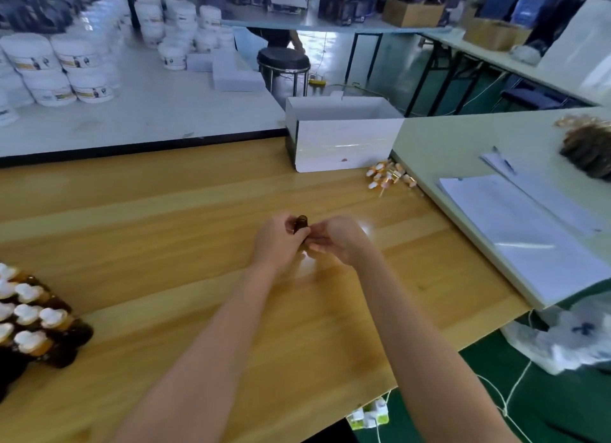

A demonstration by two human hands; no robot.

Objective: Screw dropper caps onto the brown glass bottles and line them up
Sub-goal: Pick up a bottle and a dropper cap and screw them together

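Centrally, left hand (279, 242), fingers tight around the brown bottle (301, 223) (upright, neck uppermost), right hand (339, 239) alongside, fingers' state indiscernible.

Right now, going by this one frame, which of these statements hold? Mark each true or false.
1. The left hand has a grip on a brown bottle. True.
2. The loose dropper caps lie inside the white box. False: they lie on the wooden table, beside the box's near right corner.
3. A group of capped bottles stands at the table's left edge. True.
4. The held bottle carries a white dropper cap. False: its neck shows bare.
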